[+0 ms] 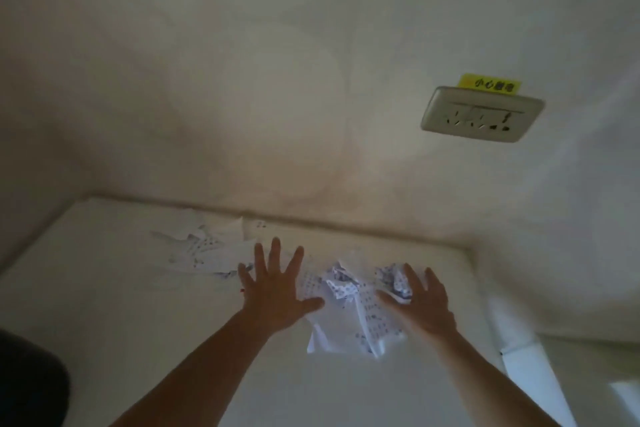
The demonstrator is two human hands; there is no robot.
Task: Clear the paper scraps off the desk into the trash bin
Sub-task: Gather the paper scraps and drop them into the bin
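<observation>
Your two bare arms reach forward over a white desk [104, 305] that stands against a pale wall. Your left hand [277, 291] is spread wide, fingers splayed, palm down near the middle of the desk. Your right hand [424, 303] is half open, its fingers curved against a crumpled paper scrap [393, 279] near the right edge. More printed paper scraps [346, 308] lie between your hands, and flatter ones [204, 250] toward the back edge. A wall socket [481, 114] with a yellow label [490, 83] sits above right.
</observation>
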